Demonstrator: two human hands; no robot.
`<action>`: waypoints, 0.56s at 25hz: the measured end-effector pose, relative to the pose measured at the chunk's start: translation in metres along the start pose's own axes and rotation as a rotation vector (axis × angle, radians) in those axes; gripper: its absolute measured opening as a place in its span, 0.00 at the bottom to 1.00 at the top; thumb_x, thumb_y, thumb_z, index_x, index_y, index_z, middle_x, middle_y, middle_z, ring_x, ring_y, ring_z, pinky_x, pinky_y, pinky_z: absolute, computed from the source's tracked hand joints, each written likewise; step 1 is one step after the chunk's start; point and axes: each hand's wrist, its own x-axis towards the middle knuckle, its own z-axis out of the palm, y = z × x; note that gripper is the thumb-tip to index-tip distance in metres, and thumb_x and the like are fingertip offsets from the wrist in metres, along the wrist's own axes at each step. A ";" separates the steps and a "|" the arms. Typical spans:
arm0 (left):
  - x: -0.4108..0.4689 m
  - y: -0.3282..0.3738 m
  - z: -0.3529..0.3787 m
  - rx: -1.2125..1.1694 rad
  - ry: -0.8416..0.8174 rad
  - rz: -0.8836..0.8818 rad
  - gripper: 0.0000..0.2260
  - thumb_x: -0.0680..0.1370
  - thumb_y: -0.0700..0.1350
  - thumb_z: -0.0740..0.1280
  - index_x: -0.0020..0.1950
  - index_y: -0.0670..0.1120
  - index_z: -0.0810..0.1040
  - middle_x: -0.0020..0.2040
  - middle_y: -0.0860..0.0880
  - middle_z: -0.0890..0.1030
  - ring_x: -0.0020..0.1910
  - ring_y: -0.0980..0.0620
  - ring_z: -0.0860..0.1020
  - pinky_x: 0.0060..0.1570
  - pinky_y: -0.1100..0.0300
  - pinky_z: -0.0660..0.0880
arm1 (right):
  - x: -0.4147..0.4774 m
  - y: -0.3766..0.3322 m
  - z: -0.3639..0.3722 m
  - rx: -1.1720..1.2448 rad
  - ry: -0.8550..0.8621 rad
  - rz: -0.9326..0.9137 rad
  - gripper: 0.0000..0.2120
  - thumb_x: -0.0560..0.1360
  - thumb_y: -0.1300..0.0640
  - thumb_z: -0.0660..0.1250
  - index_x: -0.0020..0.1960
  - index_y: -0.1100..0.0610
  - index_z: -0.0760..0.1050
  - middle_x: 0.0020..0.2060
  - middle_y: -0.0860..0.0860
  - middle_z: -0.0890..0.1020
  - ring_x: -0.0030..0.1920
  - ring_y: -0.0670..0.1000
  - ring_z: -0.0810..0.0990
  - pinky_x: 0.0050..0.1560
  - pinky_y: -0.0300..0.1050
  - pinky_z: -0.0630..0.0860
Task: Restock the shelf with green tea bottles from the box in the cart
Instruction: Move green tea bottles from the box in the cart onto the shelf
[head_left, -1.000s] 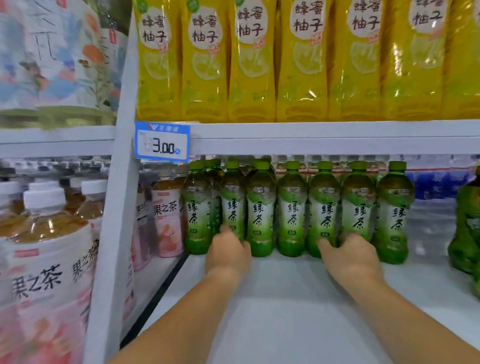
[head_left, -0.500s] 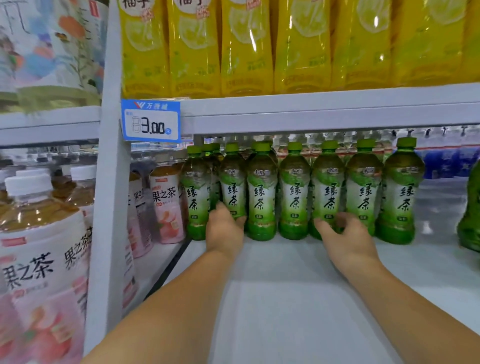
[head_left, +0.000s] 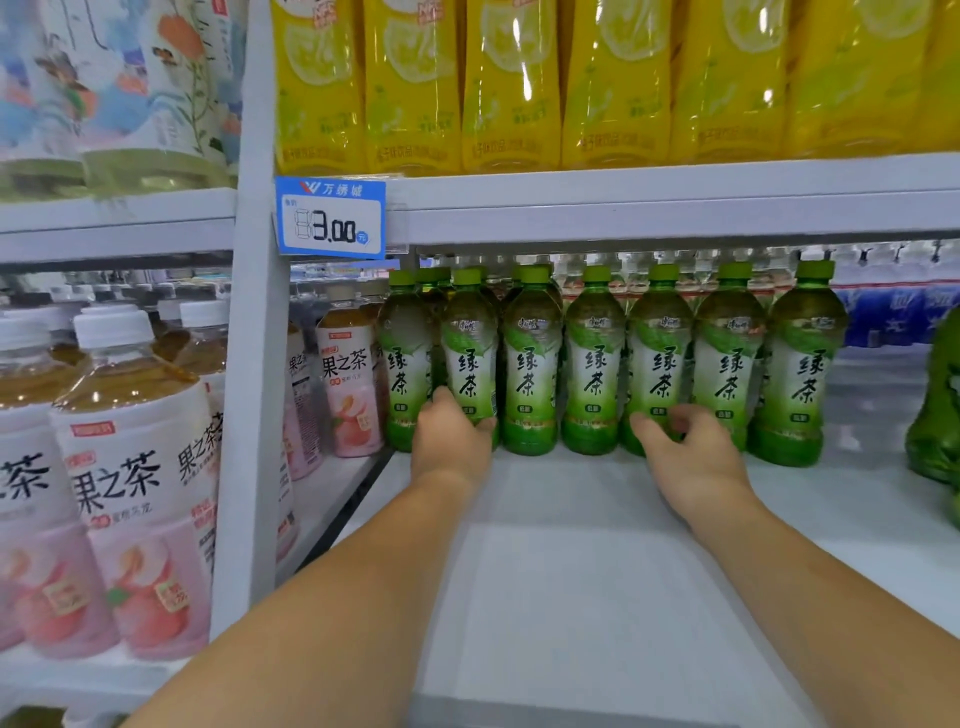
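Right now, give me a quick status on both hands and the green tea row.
Left hand on second green tea bottle, right hand at fifth bottle's base. Front row upright at the shelf back. Nothing blocking.

A row of green tea bottles (head_left: 592, 364) stands upright, side by side, toward the back of the white shelf (head_left: 597, 597), whose front part lies bare. The left hand (head_left: 451, 441) wraps the base of the second bottle from the left end; the right hand (head_left: 691, 457) curls loosely against the bases of the fifth and sixth. A blue price tag (head_left: 331, 217) (reading 3.00) hangs from the upper shelf's front edge, near its left corner.
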 end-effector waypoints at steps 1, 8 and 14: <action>0.000 0.001 0.000 -0.001 -0.001 0.000 0.15 0.76 0.47 0.73 0.57 0.42 0.73 0.55 0.43 0.80 0.55 0.42 0.79 0.52 0.52 0.75 | 0.001 0.001 0.000 -0.001 0.003 -0.001 0.30 0.77 0.43 0.67 0.73 0.57 0.68 0.68 0.55 0.75 0.66 0.58 0.73 0.58 0.47 0.68; -0.011 0.006 -0.014 -0.048 -0.106 -0.083 0.14 0.74 0.49 0.71 0.55 0.44 0.75 0.52 0.46 0.80 0.49 0.43 0.79 0.52 0.50 0.78 | -0.006 -0.004 -0.003 -0.008 -0.044 0.078 0.29 0.78 0.43 0.66 0.73 0.56 0.68 0.67 0.54 0.75 0.64 0.57 0.74 0.58 0.46 0.67; -0.040 0.027 -0.040 -0.211 -0.322 -0.252 0.20 0.80 0.50 0.65 0.70 0.45 0.73 0.58 0.45 0.79 0.58 0.45 0.75 0.56 0.58 0.69 | -0.036 -0.017 -0.011 0.011 -0.164 0.168 0.22 0.80 0.46 0.64 0.69 0.56 0.72 0.59 0.51 0.79 0.57 0.52 0.77 0.58 0.44 0.71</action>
